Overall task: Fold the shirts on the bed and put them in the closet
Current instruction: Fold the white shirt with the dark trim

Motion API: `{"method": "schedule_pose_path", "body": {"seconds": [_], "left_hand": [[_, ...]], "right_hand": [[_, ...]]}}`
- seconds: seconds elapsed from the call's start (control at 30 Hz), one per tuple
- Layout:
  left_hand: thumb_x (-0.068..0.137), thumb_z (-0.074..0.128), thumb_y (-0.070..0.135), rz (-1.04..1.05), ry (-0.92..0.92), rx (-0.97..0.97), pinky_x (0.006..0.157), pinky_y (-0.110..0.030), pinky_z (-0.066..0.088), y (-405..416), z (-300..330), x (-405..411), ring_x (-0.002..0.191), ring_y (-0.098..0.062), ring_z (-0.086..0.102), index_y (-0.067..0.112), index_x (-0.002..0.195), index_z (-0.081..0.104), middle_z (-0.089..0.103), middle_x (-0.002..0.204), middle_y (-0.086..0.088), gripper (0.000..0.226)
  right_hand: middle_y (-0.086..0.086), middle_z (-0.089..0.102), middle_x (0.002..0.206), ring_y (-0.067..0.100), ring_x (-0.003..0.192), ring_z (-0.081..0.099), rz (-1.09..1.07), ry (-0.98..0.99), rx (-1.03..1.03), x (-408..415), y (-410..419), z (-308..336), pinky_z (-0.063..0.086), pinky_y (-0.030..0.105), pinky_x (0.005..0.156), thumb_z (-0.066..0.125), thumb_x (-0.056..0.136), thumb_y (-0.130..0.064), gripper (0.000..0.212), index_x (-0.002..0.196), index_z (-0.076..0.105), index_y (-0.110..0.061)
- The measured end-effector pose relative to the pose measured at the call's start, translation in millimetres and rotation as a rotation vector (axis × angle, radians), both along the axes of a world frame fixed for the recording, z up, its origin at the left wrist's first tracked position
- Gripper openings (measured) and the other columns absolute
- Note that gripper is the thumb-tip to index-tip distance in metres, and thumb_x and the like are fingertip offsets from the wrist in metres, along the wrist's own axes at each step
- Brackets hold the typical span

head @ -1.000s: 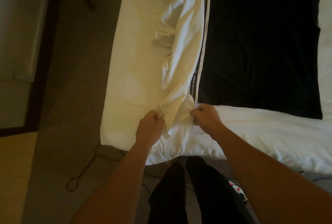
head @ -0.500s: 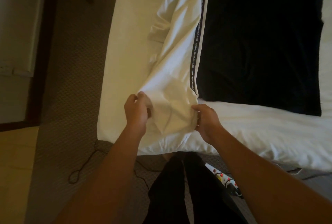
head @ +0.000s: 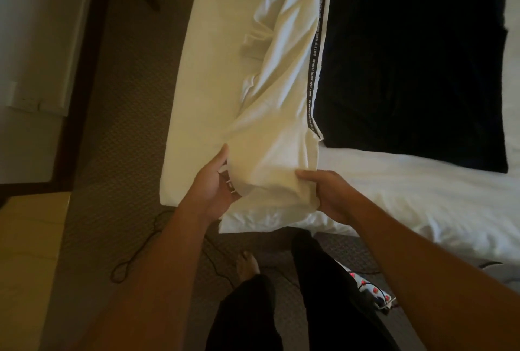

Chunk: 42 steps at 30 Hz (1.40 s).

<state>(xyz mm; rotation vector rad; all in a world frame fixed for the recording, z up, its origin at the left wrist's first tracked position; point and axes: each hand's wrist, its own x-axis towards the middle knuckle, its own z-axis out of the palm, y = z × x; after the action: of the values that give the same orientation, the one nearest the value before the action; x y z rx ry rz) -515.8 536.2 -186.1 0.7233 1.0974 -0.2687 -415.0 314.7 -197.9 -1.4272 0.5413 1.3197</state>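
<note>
At the centre of the frame a cream shirt with a black lettered stripe along its right edge lies lengthwise on the bed, its near end lifted off the sheet. The left hand cups that end's left side, thumb up against the cloth, the other fingers hidden under it. The right hand pinches the right corner between thumb and curled fingers. A black shirt lies flat at upper right, just beside the stripe. A dark cord loops on the carpet at lower left
</note>
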Motion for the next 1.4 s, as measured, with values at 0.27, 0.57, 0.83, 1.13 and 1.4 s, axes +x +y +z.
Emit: {"method": "schedule_pose_path", "body": {"seconds": [0.27,0.57,0.83,1.13,1.4], "left_hand": [[0.095,0.067,0.028,-0.295,-0.091,0.086,0.080,-0.034,0.058,-5,12,-7,0.103,-0.024,0.070,0.013,0.127,0.066,0.075,0.112,-0.003,0.036],[0.082,0.070,0.042,-0.528,-0.112,0.014,0.081,-0.035,0.043,-14,14,-46,0.085,-0.017,0.059,0.021,0.104,0.067,0.067,0.088,0.003,0.030],[0.094,0.064,0.026,-0.261,-0.150,-0.064,0.065,-0.035,0.058,-39,1,-70,0.089,-0.019,0.070,0.021,0.120,0.066,0.073,0.101,0.000,0.026],[0.094,0.066,0.023,-0.869,0.225,0.467,0.064,-0.028,0.045,-37,-34,-86,0.073,-0.019,0.064,0.016,0.095,0.068,0.077,0.098,-0.008,0.007],[0.088,0.069,0.045,-0.500,0.148,0.815,0.079,-0.036,0.054,-19,-41,-25,0.087,-0.020,0.065,0.014,0.103,0.066,0.069,0.094,-0.001,0.035]], "right_hand": [[0.011,0.070,0.115,0.030,0.104,0.067,0.035,0.040,0.087,-43,-12,8,0.057,0.046,0.091,0.071,0.078,-0.029,0.047,0.120,0.063,-0.012],[0.016,0.066,0.116,0.032,0.098,0.064,-0.035,0.115,0.282,-84,-47,8,0.055,0.043,0.081,0.090,0.060,-0.034,0.084,0.133,0.060,-0.006],[0.015,0.068,0.124,0.035,0.116,0.063,0.161,0.106,0.084,-103,-60,-7,0.053,0.049,0.098,0.076,0.073,-0.022,0.059,0.129,0.062,-0.010],[0.009,0.060,0.064,0.024,0.058,0.060,0.837,-0.562,-0.659,-104,-62,-34,0.058,0.041,0.066,0.058,0.087,-0.018,0.021,0.070,0.060,-0.005],[0.000,0.061,0.100,0.021,0.090,0.061,0.221,-0.693,-0.601,-39,3,-21,0.054,0.039,0.083,0.059,0.092,-0.031,0.026,0.112,0.060,-0.015]]}}
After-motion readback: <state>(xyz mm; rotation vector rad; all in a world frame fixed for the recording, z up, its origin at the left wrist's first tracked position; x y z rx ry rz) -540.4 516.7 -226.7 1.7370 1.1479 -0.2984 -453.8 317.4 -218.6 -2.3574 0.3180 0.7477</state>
